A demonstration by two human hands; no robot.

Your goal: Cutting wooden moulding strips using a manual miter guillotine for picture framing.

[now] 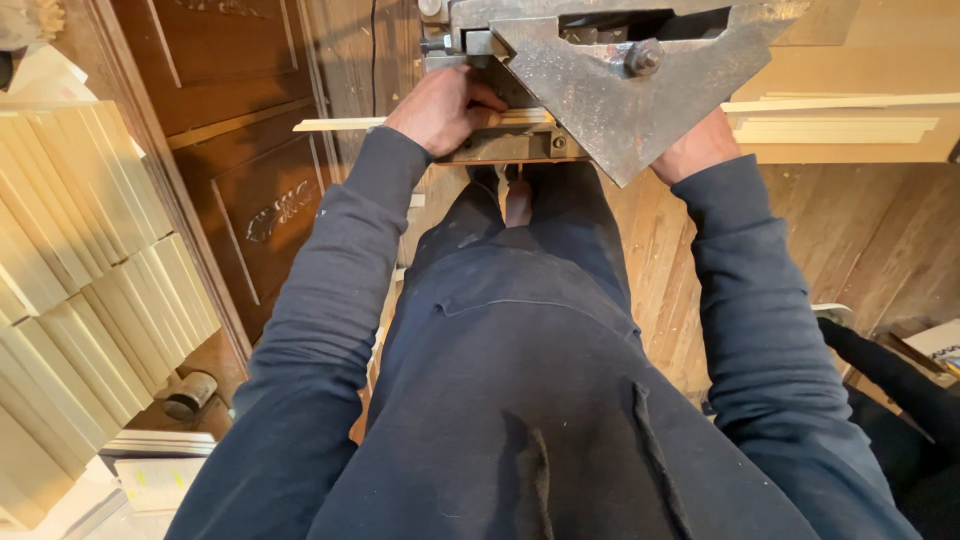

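Note:
A rusty metal machine with a triangular steel plate (610, 85) and a large bolt stands right in front of me. A thin pale wooden strip (340, 124) lies across its bed and sticks out to the left. My left hand (445, 105) presses down on this strip at the machine's left side, fingers curled over it. My right hand (695, 148) is mostly hidden behind the triangular plate; only its back and wrist show, so what it touches cannot be seen. Both arms wear dark blue sleeves.
Stacks of pale wooden pieces (80, 280) fill the left. A dark carved wooden door panel (260, 190) stands behind them. More light strips (835, 128) lie on a shelf at the right. A small metal cylinder (190, 393) rests on the wooden floor.

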